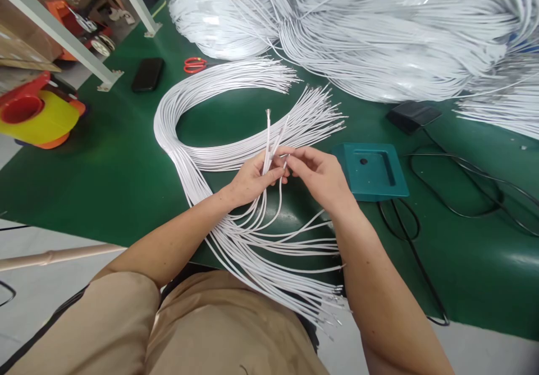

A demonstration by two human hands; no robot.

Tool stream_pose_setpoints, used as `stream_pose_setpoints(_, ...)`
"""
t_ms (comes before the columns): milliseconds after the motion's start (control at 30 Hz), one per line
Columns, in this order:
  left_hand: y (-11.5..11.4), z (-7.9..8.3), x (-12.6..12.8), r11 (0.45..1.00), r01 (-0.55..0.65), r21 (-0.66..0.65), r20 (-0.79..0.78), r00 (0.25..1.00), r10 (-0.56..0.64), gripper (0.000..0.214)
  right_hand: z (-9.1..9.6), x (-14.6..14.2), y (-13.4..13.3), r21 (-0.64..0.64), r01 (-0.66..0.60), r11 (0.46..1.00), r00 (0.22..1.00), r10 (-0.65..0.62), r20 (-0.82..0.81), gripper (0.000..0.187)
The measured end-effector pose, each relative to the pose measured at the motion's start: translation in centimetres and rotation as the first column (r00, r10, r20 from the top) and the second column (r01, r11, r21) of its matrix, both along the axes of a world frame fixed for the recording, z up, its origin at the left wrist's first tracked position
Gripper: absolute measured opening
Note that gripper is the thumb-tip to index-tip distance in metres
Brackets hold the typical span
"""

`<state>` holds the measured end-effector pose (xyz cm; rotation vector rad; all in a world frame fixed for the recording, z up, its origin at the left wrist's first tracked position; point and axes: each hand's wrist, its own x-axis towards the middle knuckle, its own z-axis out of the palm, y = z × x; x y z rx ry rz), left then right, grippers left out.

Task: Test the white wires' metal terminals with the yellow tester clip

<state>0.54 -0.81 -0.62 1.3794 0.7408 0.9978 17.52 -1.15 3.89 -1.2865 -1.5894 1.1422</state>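
Note:
My left hand (pixel 255 177) is closed around several white wires (pixel 266 145), whose tips stick up past the thumb. Close beside it, my right hand (pixel 314 170) pinches the end of a single white wire (pixel 281 195) between thumb and fingertips. The fingers of both hands nearly touch. Below the hands, loose wires (pixel 252 246) fan out to the right across the table edge, with metal ends. They join a curved bundle of white wires (pixel 166 117) on the table, its other ends spread behind my hands.
Large heaps of white wire (pixel 391 32) lie along the back of the green table (pixel 105 178). Red-handled scissors (pixel 195 65) and a black phone-like object (pixel 147 74) lie at left. A teal device (pixel 374 170) with black cables (pixel 458 212) sits to my right. A yellow tape roll (pixel 50 117) is far left.

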Motion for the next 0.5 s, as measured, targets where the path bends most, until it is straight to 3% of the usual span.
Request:
stream_pose_setpoints(100, 0.1, 0.0, 0.2, 0.993, 0.02, -0.117, 0.06, 0.998, -0.013, 0.043, -0.6, -0.1, 0.0, 0.214, -0.025, 0.977, 0.958, -0.038, 0.285, 0.02)
stream_pose_setpoints(233, 0.4, 0.2, 0.1, 0.94, 0.022, -0.339, 0.147, 0.989, 0.03, 0.047, -1.1, 0.1, 0.1, 0.456, -0.228, 0.86, 0.747, -0.145, 0.648, 0.028)
stream_pose_setpoints(300, 0.6, 0.2, 0.0, 0.931, 0.002, -0.366, 0.114, 0.993, 0.043, 0.048, -1.1, 0.6, 0.2, 0.484, -0.286, 0.827, 0.63, -0.218, 0.745, 0.025)
stream_pose_setpoints(367, 0.8, 0.2, 0.0, 0.938, -0.045, -0.345, 0.042, 0.997, 0.063, 0.047, -1.0, 1.2, 0.4, 0.482, -0.287, 0.828, 0.553, -0.268, 0.789, 0.022)
stream_pose_setpoints(500, 0.9, 0.2, 0.2, 0.948, -0.132, -0.289, -0.118, 0.988, 0.102, 0.044, -0.9, 2.3, 0.7, 0.399, -0.296, 0.868, 0.508, -0.211, 0.835, 0.017)
